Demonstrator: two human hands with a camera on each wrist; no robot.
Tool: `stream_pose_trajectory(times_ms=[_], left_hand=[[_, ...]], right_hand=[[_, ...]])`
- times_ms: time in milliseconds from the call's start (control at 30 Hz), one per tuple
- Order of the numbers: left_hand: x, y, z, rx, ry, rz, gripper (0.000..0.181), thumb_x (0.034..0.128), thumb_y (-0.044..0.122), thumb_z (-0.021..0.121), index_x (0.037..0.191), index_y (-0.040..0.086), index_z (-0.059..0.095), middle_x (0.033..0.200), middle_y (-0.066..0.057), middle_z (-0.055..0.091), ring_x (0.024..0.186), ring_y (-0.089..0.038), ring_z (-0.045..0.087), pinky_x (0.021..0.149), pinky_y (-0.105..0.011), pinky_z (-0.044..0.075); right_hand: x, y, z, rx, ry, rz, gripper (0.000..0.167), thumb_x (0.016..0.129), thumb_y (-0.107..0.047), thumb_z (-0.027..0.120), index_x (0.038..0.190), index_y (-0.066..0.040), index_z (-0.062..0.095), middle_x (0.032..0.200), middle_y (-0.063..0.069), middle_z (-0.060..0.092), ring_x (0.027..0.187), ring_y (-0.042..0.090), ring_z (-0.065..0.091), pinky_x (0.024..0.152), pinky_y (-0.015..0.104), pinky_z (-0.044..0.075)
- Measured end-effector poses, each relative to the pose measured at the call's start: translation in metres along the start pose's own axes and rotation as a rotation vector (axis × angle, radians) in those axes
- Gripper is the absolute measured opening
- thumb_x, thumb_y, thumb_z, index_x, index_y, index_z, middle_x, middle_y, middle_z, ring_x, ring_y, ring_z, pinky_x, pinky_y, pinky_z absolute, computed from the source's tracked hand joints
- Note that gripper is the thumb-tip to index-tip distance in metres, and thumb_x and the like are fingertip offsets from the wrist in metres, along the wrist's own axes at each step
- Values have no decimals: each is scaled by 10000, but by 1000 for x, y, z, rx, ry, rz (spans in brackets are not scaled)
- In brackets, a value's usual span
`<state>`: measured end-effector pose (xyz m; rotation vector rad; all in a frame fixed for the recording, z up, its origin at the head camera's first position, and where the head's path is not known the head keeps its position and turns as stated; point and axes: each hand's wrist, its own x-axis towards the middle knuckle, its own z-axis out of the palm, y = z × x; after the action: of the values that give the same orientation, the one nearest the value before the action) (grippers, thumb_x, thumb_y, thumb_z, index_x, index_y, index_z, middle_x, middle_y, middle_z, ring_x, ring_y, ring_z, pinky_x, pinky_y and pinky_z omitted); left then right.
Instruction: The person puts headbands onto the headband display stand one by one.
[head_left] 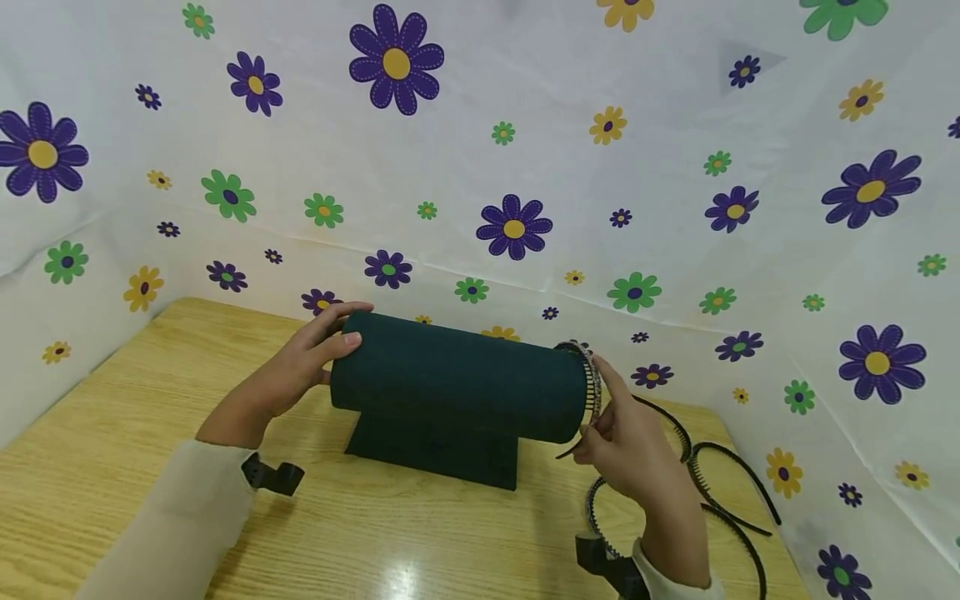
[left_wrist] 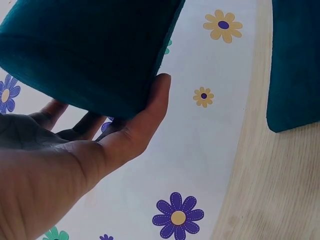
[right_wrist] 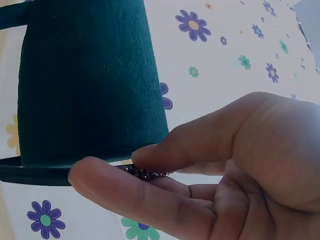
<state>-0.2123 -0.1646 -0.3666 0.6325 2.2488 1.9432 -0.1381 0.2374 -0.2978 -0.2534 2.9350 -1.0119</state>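
A dark green velvet-like cylinder (head_left: pixel 457 375) lies sideways on a matching flat-footed stand (head_left: pixel 442 454). My left hand (head_left: pixel 300 362) grips its left end, thumb on the near side and fingers behind; the left wrist view shows the thumb along the cylinder's edge (left_wrist: pixel 95 60). At the right end, my right hand (head_left: pixel 637 442) pinches a toothed, glittery headband (head_left: pixel 594 387) between thumb and fingers. The headband curves along the cylinder's right rim. In the right wrist view its sparkling part (right_wrist: pixel 145 173) shows between the fingertips; whether it is around the rim or just beside it I cannot tell.
Several dark toothed headbands (head_left: pixel 731 462) lie on the wooden table (head_left: pixel 450 542) at the right, partly behind my right hand and wrist. A white flower-print cloth (head_left: pixel 450 167) rises behind the table and along its sides.
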Motion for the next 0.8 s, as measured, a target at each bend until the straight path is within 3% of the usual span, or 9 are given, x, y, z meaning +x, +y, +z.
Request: stream_pose_trajectory(times_ms=[167,367,600,800], left_hand=[[-1,0,0,15,4,-6,584,1089,351,432,1618,174,255,1580,-259,288,1305,-499,493,1005,-725,445],[-1,-1,1,19,3,-10,584,1088,360,431,1619,189,256,1581,-248,288,1312,-494,490,1011,-727,438],[1,-2,1,16,2,-9,586,1089,366,424,1619,189,247,1584,-242,285,1325,-495,478,1021,-733,424],[0,-2,1,20,8,-15,588,1084,372,420,1618,198,248,1586,-248,273,1343,-506,454,1022,-741,415]], right_hand=[[-1,-9,5,45,-15,19,889,945,75,608,1657,-136,120,783,106,608,650,188,727,641,317,582],[1,-20,16,25,-30,85,896,972,10,574,1645,-137,0,700,61,668,595,184,675,541,353,470],[1,-26,22,46,-66,134,936,1003,37,539,1631,-127,-135,816,116,696,656,187,716,620,360,520],[3,-38,39,86,-89,119,943,1024,39,530,1624,-177,-163,742,86,701,658,195,718,611,357,521]])
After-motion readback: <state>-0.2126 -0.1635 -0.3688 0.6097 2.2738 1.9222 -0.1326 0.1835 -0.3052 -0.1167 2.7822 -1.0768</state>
